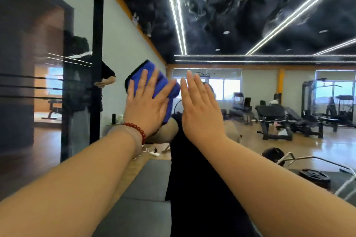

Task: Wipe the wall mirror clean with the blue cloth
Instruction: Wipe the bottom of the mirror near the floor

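Head view. Blue cloth [154, 77]: bright royal blue, soft pile, dark stitched border on its upper-left corner, bunched and folded over itself, not spread flat. It sits against the wall mirror [260, 31], left of the glass's middle and about mid-height. Left hand [148, 104] lies flat over the cloth's lower half, fingers [143, 81] straight and spread, palm pushing it onto the glass with no curl round it. The top and right side of the cloth stick out past the fingertips. Red bead bracelet [137, 129] on the left wrist.

Right hand [200, 111] is just beside the cloth's right edge, fingers straight and close together, pointing up, holding nothing. Cannot tell whether it touches the glass.

Edges: a black frame [98, 54] runs upright near the cloth's left side, with a darker glass panel beyond it. The mirror's top, right and bottom edges are out of frame. Glass to the right of and above the hands is bare, reflecting ceiling light strips [180, 17] and gym machines [275, 121]. The person's own reflection, in a dark top, fills the glass below the hands. A grey padded bench [142, 194] shows low between the forearms; real or reflected, cannot tell.
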`<state>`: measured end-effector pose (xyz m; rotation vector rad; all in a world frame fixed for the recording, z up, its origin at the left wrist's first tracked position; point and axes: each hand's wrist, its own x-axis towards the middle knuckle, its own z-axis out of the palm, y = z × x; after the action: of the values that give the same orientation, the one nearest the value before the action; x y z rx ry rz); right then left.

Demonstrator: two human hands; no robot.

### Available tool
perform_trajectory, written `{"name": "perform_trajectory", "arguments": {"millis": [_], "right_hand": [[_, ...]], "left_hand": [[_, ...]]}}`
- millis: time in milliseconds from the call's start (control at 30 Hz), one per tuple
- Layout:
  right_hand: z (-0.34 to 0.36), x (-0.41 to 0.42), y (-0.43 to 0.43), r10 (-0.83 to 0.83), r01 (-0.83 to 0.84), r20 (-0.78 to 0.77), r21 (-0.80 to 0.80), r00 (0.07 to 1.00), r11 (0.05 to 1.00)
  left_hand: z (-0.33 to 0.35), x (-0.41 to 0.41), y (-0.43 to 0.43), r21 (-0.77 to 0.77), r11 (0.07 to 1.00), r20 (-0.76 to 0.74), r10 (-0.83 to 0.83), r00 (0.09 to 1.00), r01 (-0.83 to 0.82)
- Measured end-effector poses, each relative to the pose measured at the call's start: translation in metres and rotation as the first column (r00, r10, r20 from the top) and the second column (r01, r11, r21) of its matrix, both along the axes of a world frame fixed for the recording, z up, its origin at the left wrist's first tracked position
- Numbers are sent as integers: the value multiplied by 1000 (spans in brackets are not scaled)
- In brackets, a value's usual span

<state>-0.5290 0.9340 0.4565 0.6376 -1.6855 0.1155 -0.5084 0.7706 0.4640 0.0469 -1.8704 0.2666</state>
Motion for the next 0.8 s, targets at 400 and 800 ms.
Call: {"name": "perform_trajectory", "arguments": {"millis": [400, 800], "right_hand": [[9, 10, -96, 75, -79, 117, 23, 990, 997], [-9, -2, -108, -30, 31, 30, -24, 999, 999]], "left_hand": [[22, 40, -79, 540, 841, 33, -3, 999, -15], [14, 28, -79, 348, 938, 14, 3, 1000, -8]]}}
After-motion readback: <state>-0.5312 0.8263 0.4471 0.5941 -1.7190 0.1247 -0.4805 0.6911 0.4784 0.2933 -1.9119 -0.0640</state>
